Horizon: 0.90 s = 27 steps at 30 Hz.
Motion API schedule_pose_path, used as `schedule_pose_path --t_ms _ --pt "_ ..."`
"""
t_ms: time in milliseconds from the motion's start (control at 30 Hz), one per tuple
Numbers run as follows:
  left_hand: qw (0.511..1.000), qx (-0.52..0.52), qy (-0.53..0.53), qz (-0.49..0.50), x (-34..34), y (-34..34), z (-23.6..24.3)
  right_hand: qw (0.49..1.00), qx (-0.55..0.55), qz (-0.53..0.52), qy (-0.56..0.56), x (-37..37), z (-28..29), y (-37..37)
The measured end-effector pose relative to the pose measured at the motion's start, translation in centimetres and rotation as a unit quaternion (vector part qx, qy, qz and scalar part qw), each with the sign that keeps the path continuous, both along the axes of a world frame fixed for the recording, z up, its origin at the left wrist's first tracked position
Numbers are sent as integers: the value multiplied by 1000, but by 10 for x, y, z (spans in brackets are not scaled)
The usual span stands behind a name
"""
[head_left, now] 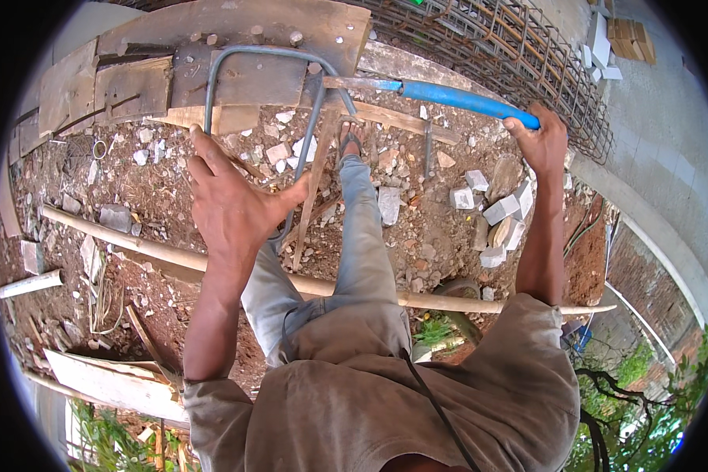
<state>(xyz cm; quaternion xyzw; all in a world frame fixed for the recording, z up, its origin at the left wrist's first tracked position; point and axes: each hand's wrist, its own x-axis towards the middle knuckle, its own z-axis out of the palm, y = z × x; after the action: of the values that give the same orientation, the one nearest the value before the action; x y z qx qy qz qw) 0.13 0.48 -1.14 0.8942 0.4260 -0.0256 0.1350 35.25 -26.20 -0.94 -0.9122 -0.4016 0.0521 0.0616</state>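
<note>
A grey steel bar bent into a loop (271, 50) lies over nailed wooden boards. My left hand (232, 193) is spread across the loop's near part, its fingers at one leg and its thumb against the other; part of the bar is hidden beneath the palm. My right hand (541, 141) is closed round the end of a long lever tool with a blue sleeve (460, 101). The tool's bare metal end (362, 83) meets the bar at the boards, close to several upright steel pegs (296, 38).
A cage of tied reinforcing steel (503, 47) runs along the far right. Broken white blocks (502, 209) and rubble cover the ground. A long pole (440, 304) lies across in front of me. My sandalled foot (351, 135) stands beside the boards.
</note>
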Motion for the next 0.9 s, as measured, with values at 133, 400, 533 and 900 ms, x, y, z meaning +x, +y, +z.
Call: schedule_pose_path --t_ms 133,400,533,900 --pt "1000 -2 14 8 0 1 2 995 20 -95 11 -49 -14 -21" --pt "1000 27 4 -15 -2 -1 -5 982 53 -180 -27 -111 -26 -38" --pt "1000 25 2 -10 -2 -1 -3 983 -20 -174 58 -92 -7 -32" --pt "998 -29 46 26 6 0 19 948 -264 -20 176 -20 109 17"
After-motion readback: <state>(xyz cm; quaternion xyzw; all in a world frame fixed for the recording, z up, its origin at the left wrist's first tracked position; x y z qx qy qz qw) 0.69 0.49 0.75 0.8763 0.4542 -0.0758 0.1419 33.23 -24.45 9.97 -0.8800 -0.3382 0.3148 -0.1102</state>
